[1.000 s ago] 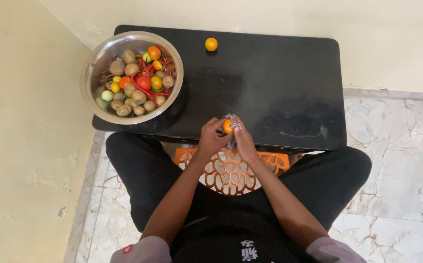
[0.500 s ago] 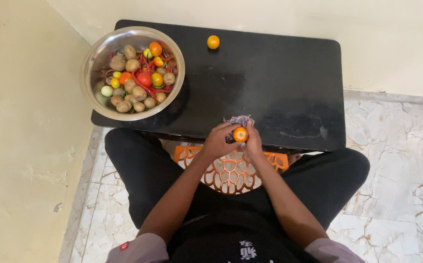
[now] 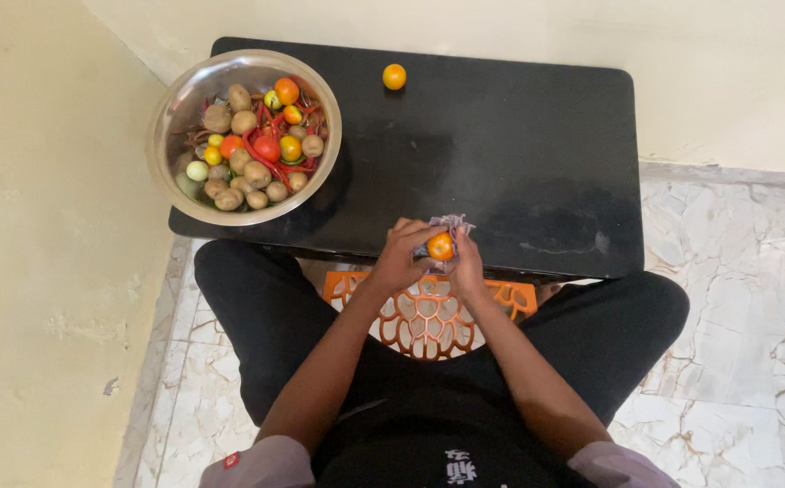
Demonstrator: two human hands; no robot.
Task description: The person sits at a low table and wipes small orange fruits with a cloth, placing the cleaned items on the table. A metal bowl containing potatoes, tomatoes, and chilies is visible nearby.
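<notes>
Both bare arms stretch forward from the person's lap, bent a little at the elbows, and the two hands meet at the near edge of the table. The left hand [image 3: 399, 258] curls its fingers over a small round orange fruit [image 3: 440, 246] from the left side. The right hand [image 3: 467, 264] comes up from below on the right and pinches a crumpled purple and white cloth [image 3: 448, 223] that sits right against the fruit. So both hands are closed together on the fruit and the cloth, with the fruit between them, just above the table's front edge. The shiny black rectangular table [image 3: 519, 154] is low and stands in a corner. On its far left side sits a big round silver metal bowl [image 3: 176, 117] full of brown potatoes, red chillies and small orange, yellow and green fruits. A second small orange fruit [image 3: 394, 77] lies alone near the far edge, well apart from the hands. An orange plastic stool with holes [image 3: 420, 316] shows between the person's black trouser legs. The floor is white marble tile [image 3: 736, 271] and the walls are pale cream [image 3: 40, 226].
</notes>
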